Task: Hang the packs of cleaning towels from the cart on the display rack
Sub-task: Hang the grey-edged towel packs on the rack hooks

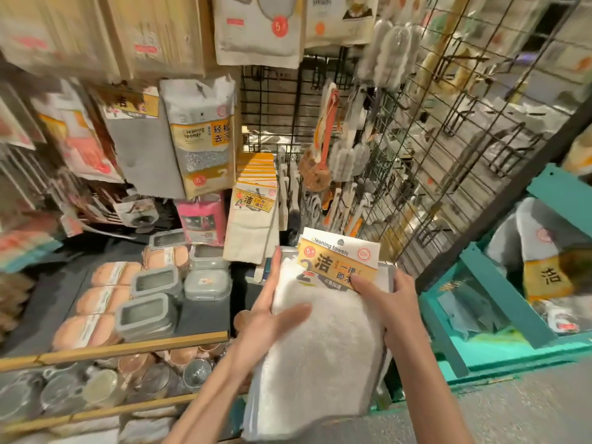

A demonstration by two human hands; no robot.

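Note:
I hold a stack of white cleaning towel packs point(320, 341) with a yellow-and-white header card in front of the rack. My left hand point(272, 315) grips the stack's left edge, thumb lying across the white cloth. My right hand point(390, 302) grips the right side, thumb pressing on the header card. More packs of the same kind point(253, 206) hang on the display rack point(282, 100) just above and behind. The teal cart point(499, 283) at the right carries further towel packs point(544, 261).
Grey-lidded containers point(150, 309) and wrapped orange items point(96, 299) sit on a dark shelf at left. Sponge packs point(201, 136) hang above. A black wire grid point(448, 129) with brushes and hooks stands between rack and cart. Grey floor lies at the bottom right.

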